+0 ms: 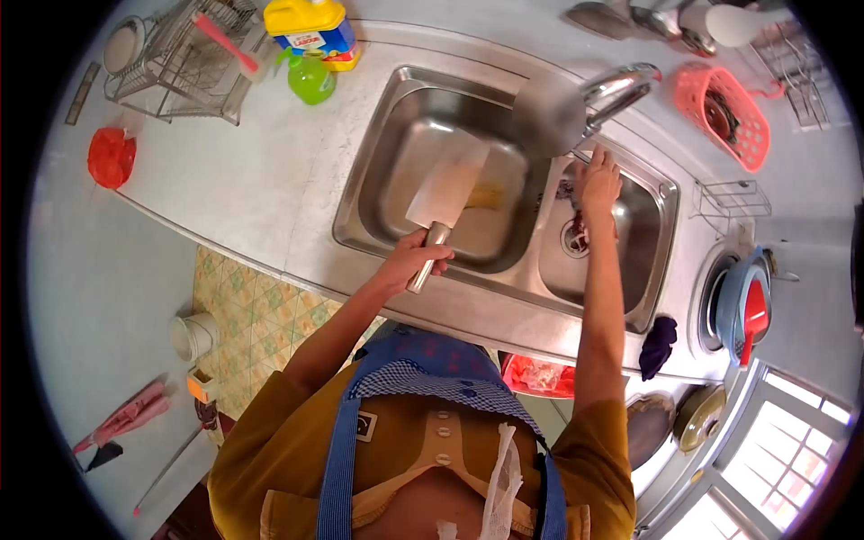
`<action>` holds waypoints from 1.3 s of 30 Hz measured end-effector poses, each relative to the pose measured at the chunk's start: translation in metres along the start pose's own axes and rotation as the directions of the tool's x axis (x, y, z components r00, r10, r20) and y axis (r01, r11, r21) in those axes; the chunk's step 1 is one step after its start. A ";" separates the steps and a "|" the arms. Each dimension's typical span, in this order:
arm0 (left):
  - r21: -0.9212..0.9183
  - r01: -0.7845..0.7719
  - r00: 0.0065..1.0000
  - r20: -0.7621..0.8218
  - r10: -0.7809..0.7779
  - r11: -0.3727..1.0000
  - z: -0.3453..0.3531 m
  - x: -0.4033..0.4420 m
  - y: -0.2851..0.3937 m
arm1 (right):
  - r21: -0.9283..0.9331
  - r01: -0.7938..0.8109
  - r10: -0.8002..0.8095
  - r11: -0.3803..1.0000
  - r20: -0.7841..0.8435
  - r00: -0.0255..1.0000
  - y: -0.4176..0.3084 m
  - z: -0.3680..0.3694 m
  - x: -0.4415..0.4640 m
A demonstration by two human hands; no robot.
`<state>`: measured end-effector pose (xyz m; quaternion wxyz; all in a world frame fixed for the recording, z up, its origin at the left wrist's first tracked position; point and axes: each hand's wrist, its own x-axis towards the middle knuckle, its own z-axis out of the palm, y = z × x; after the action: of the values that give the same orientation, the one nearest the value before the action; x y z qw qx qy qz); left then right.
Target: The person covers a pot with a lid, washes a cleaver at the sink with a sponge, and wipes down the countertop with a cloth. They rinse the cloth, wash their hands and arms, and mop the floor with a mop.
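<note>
My left hand (414, 263) is wrapped around the handle of a cleaver (445, 191). Its broad blade points up and away over the large sink basin (378, 162), with a yellowish streak visible behind it in the basin. My right hand (598, 184) reaches over the small basin (641, 261), close to the base of the chrome faucet (621, 85). Its fingers are stretched forward; whether the tips touch the faucet is unclear. Below that hand, dark reddish bits lie around the drain (574, 238), partly hidden by my wrist. A blurred grey round shape covers part of the faucet.
Back left are a green pump bottle (312, 81), a yellow-blue jug (315, 36) and a wire dish rack (180, 67). A pink basket (724, 117) hangs at the right. A dark cloth (659, 346) lies on the front edge, near blue basins (738, 292).
</note>
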<state>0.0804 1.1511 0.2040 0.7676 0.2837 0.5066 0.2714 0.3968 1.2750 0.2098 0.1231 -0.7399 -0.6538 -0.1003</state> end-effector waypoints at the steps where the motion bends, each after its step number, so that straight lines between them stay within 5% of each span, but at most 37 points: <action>1: 0.029 0.009 1.000 0.023 -0.010 1.000 -0.004 0.002 0.002 | -0.022 -0.039 0.043 0.999 0.204 0.978 0.006 0.009 0.011; 7: 0.019 0.101 0.991 0.089 -0.103 0.995 -0.012 0.036 0.011 | -0.024 -0.115 0.117 0.993 0.175 0.978 -0.008 0.031 0.001; 12: -0.038 0.191 0.972 0.145 -0.184 0.981 -0.030 0.079 0.008 | -0.396 -0.058 0.209 0.916 0.349 0.914 -0.072 0.011 -0.034; 15: -0.013 0.254 0.957 0.145 -0.250 0.967 -0.046 0.084 0.008 | -0.150 0.172 -0.053 0.974 0.586 0.809 -0.075 0.089 -0.049; 17: 0.013 0.286 0.952 0.107 -0.286 0.958 -0.059 0.084 0.010 | -0.146 0.235 -0.077 0.961 0.675 0.734 -0.093 0.151 -0.055; 18: 0.013 0.287 0.953 0.096 -0.287 0.958 -0.064 0.084 0.010 | -0.032 0.406 -0.368 0.913 0.364 0.856 -0.094 0.169 -0.061; 20: 0.009 0.287 0.955 0.070 -0.287 0.958 -0.071 0.081 0.012 | 0.133 0.520 -0.530 0.843 0.051 0.846 -0.087 0.247 -0.091; 21: 0.005 0.276 0.960 0.044 -0.276 0.961 -0.073 0.078 0.015 | 0.223 0.559 -0.594 0.799 0.147 0.791 -0.082 0.252 -0.094; 23: -0.001 0.272 0.962 0.012 -0.272 0.962 -0.078 0.073 0.016 | 0.080 0.361 -0.361 0.929 0.408 0.839 -0.092 0.240 -0.099; 24: 0.038 0.269 0.963 0.013 -0.270 0.962 -0.080 0.073 0.017 | 0.083 0.363 -0.363 0.928 0.413 0.835 -0.091 0.225 -0.102; 26: 0.083 0.258 0.965 0.022 -0.261 0.962 -0.082 0.076 0.018 | 0.316 -0.229 0.049 0.921 0.488 0.872 -0.098 0.150 -0.086; 29: 0.089 0.200 0.974 0.087 -0.208 0.976 -0.078 0.080 0.012 | 0.586 -0.297 0.010 0.754 0.442 0.897 -0.112 0.076 -0.083; 31: 0.172 0.168 0.977 0.102 -0.187 0.971 -0.066 0.081 0.011 | 0.696 0.160 -0.216 0.700 -0.007 0.976 -0.141 0.056 -0.087; 33: 0.285 0.111 0.978 0.139 -0.155 0.952 -0.056 0.079 0.007 | 0.829 0.104 -0.227 0.549 0.028 0.973 -0.171 0.044 -0.085; 36: 0.436 0.021 0.984 0.152 -0.097 0.900 -0.047 0.059 0.018 | 0.792 0.077 -0.217 0.606 0.071 0.974 -0.164 0.064 -0.065; 38: 0.486 -0.004 0.986 0.149 -0.078 0.874 -0.045 0.045 0.028 | 0.390 0.097 -0.176 0.916 0.173 0.969 -0.129 0.111 -0.055; 39: 0.378 0.101 0.982 0.110 -0.153 0.920 -0.046 0.041 0.031 | 0.292 0.070 -0.118 0.954 0.150 0.982 -0.103 0.134 -0.052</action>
<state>0.0473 1.2088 0.1854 0.7493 0.4080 0.5120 0.1000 0.2860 1.2795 0.0721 0.1687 -0.6880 -0.7040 0.0511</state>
